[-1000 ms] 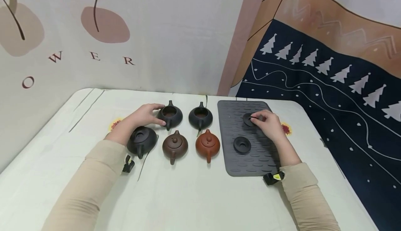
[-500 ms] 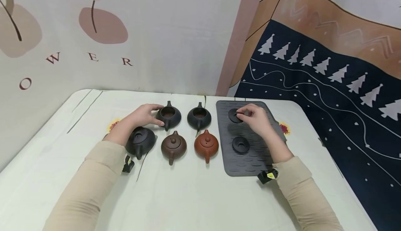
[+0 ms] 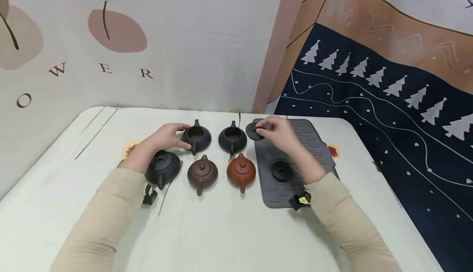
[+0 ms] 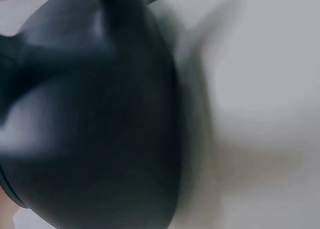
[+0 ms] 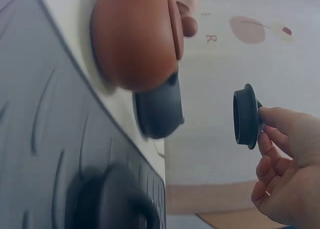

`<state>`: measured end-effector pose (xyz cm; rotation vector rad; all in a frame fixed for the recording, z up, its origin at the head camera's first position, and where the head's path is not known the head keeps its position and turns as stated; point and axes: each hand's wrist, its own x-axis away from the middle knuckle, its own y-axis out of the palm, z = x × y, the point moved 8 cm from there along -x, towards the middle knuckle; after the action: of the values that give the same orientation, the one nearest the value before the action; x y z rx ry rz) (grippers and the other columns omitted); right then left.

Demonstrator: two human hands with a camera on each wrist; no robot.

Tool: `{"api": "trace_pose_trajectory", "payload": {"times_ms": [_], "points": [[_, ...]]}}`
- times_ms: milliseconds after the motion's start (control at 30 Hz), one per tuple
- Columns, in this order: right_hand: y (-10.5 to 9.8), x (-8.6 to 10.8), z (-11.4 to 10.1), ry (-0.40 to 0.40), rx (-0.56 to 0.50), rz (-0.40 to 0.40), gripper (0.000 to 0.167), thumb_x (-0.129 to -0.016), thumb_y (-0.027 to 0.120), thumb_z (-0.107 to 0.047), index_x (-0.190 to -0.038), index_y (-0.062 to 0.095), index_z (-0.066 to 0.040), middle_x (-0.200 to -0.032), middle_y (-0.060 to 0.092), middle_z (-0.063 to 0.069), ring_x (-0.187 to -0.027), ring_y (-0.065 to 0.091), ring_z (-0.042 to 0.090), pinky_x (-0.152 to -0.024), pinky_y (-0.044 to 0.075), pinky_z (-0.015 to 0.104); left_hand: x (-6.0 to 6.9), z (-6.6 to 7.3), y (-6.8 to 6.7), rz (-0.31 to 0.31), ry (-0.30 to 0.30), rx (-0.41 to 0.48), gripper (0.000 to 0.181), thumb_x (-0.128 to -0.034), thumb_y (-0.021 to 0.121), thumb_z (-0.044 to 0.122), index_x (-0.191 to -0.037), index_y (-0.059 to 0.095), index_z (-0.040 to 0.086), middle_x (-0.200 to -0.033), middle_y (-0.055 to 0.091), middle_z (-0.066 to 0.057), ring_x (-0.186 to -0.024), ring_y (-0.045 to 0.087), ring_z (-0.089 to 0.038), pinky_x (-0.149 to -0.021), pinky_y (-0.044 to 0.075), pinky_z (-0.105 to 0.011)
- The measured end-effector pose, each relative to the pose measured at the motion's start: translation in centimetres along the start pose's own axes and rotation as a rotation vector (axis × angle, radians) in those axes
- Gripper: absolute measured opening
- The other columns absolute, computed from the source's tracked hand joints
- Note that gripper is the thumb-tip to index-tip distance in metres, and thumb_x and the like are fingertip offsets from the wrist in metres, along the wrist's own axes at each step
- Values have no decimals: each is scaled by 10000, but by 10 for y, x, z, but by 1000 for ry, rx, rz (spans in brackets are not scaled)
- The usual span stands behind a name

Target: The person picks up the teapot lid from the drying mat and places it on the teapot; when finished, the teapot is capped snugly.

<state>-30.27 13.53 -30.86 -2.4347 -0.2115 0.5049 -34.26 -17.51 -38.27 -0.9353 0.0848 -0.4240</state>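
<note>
We see the right hand (image 3: 278,132) pinching a dark lid (image 3: 252,131) by its top, thumb and fingers grasping it lightly, so — as the right wrist view shows — the collar below stays free and faces the tabletop (image 3: 207,239). That lid is in the air over the far left corner of the grey mat (image 3: 273,194), just right of the right open teapot (image 3: 233,141). The left hand (image 3: 170,136) holds the left open teapot (image 3: 201,142) from its left side, thumb and fingers spread around the body below the mouth; we take this as a steadying grasp, since the mouth is left uncovered. A second dark lid (image 3: 282,171) lies on the mat, perhaps put there to keep it apart from the pots; which way up, we cannot tell. Nearer us, the brown teapot (image 3: 202,175) and the red teapot (image 3: 241,171) stand upright with lids on, below the open pair — two neat rows, which we judge makes each mouth easy to reach. The black lidded teapot (image 3: 164,169) stands farthest left, partly behind the left forearm, and fills much of the left wrist view.
</note>
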Motion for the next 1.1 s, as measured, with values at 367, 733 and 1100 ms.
{"api": "trace_pose_trajectory", "payload": {"times_ms": [367,733,1100], "points": [[37,-22,-25,-47,-6,-34,86,-870,712,-111,-940,739,-70,-908,620,18,-732,448,218,-614,358,316,1,0,-1,1,10,9,802,-768,819,208,-1403,412,-65,-1396,411,-305,-1317,329,-446,-1066,245,-573],[75,-40,-47,-68,-39,-81,95,-874,715,-119,-945,738,-60,-914,615,20,-730,478,224,-626,387,273,0,-1,-2,1,17,0,808,-766,821,227,-1401,415,-63,-1394,409,-310,-1315,327,-452,-1064,245,-577],[107,-56,-52,-20,12,-138,120,-896,697,-182,-974,737,-100,-952,606,-12,-789,439,176,-663,346,262,-2,-2,-1,-7,9,8,803,-771,817,221,-1405,414,-62,-1397,409,-305,-1319,331,-440,-1068,246,-564]]}}
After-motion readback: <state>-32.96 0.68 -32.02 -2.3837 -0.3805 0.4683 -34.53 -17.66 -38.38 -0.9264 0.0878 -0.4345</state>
